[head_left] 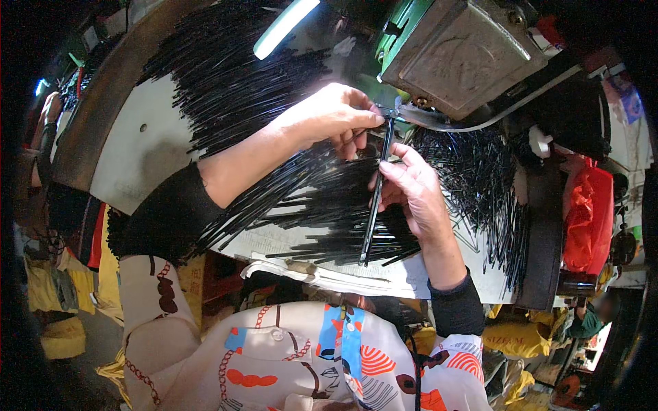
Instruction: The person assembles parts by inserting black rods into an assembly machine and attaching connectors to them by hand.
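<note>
A long, thin black rod [374, 209] with a shiny edge stands nearly lengthwise before me; its upper end is at the small metal working point [391, 111] of a machine. My left hand [339, 118] pinches near that upper end, thumb and forefinger together, the other fingers curled below. Lower down, my right hand [410, 183] closes its thumb and fingers on the rod from the right. The rod's lower end hangs free over the worktable. Whether it is one piece or several laid together I cannot tell. My fingers partly hide the upper end.
Heaps of similar black rods lie at the far left [240, 75], under my hands [308, 202] and at the right [473, 178] on a pale worktable [130, 157]. The green and grey machine [466, 58] overhangs the back. A lit lamp [286, 27] and red bag [588, 216] are nearby.
</note>
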The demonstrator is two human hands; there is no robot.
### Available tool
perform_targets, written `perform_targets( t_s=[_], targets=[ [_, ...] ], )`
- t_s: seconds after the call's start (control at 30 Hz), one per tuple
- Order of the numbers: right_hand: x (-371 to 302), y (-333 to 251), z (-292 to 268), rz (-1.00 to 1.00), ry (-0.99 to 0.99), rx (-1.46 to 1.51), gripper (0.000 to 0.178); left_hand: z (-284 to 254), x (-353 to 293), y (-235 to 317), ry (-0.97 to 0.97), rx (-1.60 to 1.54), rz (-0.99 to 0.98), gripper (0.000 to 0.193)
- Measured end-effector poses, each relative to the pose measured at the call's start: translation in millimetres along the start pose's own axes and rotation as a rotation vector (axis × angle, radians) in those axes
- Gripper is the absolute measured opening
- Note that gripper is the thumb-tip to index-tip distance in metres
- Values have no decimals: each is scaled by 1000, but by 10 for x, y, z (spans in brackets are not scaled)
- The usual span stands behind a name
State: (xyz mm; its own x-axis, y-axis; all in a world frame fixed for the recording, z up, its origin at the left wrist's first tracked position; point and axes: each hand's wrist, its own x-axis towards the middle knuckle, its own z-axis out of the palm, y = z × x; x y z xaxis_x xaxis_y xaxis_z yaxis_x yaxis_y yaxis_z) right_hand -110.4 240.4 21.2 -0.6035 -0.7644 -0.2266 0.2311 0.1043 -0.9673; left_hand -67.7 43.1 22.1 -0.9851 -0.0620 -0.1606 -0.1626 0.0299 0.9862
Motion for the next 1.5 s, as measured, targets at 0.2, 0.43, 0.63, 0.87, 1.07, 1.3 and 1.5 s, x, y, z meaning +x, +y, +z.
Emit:
perform_targets(
  t_s=[0.2,0.43,0.63,0.87,1.07,1.3,1.5],
  targets=[
    [6,22,26,39,-13,124,29,26,-17,-6,-19,-21,-14,32],
    [56,59,14,6,1,168,21,79,-62,39,-22,-13,-16,33],
    [88,43,31,-30,69,147,15,79,-83,32,-82,-98,1,29],
    [151,20,45,-49,73,103,12,105,-36,-37,-78,-157,6,27],
    [136,37,36,-68,99,71,13,107,-55,0,-70,-141,32,27],
    [148,11,67,-91,128,76,13,123,-34,-8,-58,-101,35,28],
    [193,5,34,-93,79,80,16,102,-20,-21,-65,-63,84,31]
  ],
)
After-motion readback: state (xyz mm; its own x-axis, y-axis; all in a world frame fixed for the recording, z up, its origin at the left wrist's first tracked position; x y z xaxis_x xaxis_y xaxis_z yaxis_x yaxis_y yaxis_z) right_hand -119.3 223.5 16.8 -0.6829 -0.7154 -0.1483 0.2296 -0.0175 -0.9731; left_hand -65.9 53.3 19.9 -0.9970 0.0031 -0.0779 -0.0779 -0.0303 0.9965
